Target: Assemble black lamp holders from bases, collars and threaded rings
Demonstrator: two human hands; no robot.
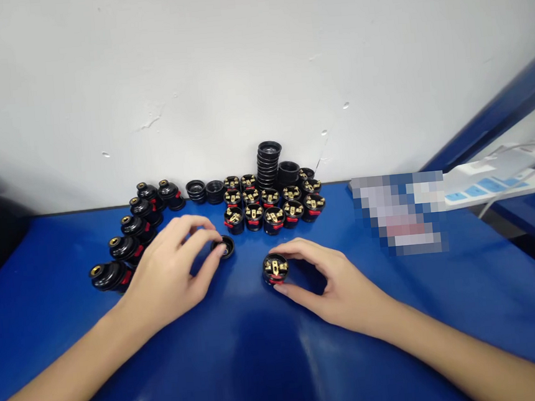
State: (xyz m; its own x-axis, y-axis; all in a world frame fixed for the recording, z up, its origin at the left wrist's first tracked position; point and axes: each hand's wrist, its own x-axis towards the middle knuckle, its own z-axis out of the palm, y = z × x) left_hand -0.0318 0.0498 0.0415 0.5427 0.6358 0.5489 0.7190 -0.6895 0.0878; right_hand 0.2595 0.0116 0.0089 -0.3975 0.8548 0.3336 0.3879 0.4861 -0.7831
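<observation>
My left hand (183, 261) pinches a small black ring-shaped cap (226, 248) by its rim, its hollow side facing up. To the right, my right hand (323, 277) grips a round black socket base (276, 267) between thumb and fingers; brass contacts and a red tab show on it. Behind the hands stand several similar socket bases (273, 218) in rows, brass contacts upward. Left of my left hand, several black assembled sockets (134, 228) with brass-ringed tops form a slanted line.
A tall stack of black caps (268, 163) stands at the back, with a wide black ring (288, 172) beside it. Two loose caps (196, 191) sit near the white wall (219, 73). A blurred-out item (395, 214) and white papers (491, 184) lie on the blue table (194, 381) at right.
</observation>
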